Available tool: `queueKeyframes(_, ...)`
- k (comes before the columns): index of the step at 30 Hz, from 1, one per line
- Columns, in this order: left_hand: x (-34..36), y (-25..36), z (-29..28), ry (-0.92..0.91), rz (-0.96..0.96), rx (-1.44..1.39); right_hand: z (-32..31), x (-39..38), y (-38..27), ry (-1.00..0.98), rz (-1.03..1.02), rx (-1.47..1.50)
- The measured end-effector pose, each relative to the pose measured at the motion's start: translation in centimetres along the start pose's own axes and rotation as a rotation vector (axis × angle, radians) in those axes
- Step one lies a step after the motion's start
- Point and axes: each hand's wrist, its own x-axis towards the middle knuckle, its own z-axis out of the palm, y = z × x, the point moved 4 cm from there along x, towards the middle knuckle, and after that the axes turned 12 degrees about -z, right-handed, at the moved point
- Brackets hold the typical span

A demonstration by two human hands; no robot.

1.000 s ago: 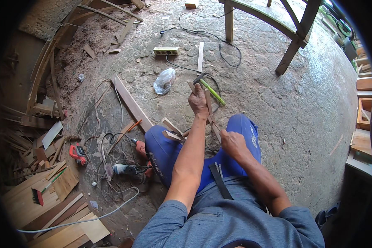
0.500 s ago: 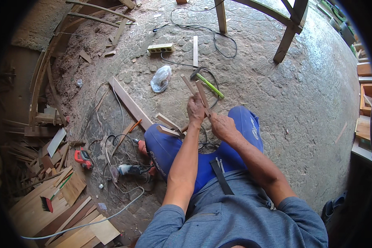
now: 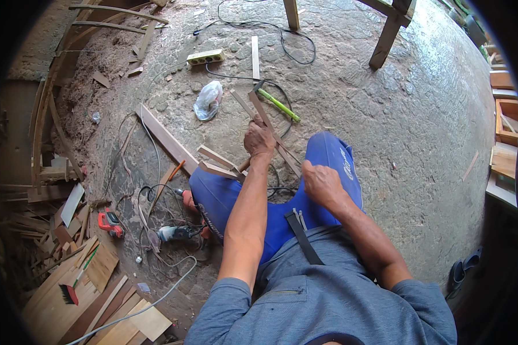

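My left hand (image 3: 259,138) is closed around a piece made of narrow wooden strips (image 3: 263,112), held above my lap. Two strip ends stick out past the fingers on the far side, and the longer one runs back toward my right hand. Paler wooden ends (image 3: 216,155) show beside my left thigh; whether they belong to the same piece is hidden by my forearm. My right hand (image 3: 323,181) is curled into a fist by the strip's near end, and I cannot make out what is in it. A hammer with a lime-green handle (image 3: 279,105) lies on the floor beyond.
A plastic bag (image 3: 208,100), a power strip (image 3: 205,57) and a long board (image 3: 164,135) lie ahead. Left of me are corded power tools (image 3: 178,232), a red battery-like tool (image 3: 110,222), tangled cables and stacked wood (image 3: 103,267). Wooden frame legs (image 3: 385,43) stand at the far right.
My right hand has slid back toward me along the strip, away from the left hand. The whole view has shifted, so floor things appear further left and higher.
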Motion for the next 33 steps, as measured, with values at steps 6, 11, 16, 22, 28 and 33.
queueKeyframes(6, 0.4, 0.1, 0.2, 0.001, -0.038, 0.059, 2.2, 3.4, 0.4, 0.041, -0.028, 0.04)
queueKeyframes(11, 0.7, -0.5, -0.1, -0.121, 0.018, -0.062, 4.5, -0.8, 2.3, 0.02, -0.04, 0.016)
queueKeyframes(16, 2.0, 0.1, -0.1, -0.425, -0.166, -1.11, 4.8, -1.0, 2.1, -0.062, 0.007, 0.038)
queueKeyframes(22, 0.8, 1.6, 1.2, -0.153, -0.196, -0.881, 1.8, 3.7, -0.1, -0.031, -0.031, 0.04)
queueKeyframes(28, 1.7, 1.5, 0.2, -0.015, -0.197, -0.962, 1.5, 0.7, 0.3, -0.046, 0.02, 0.049)
queueKeyframes(33, 1.0, 1.1, -0.1, -0.122, -0.238, -1.029, 2.3, 1.8, 0.7, -0.012, 0.018, 0.105)
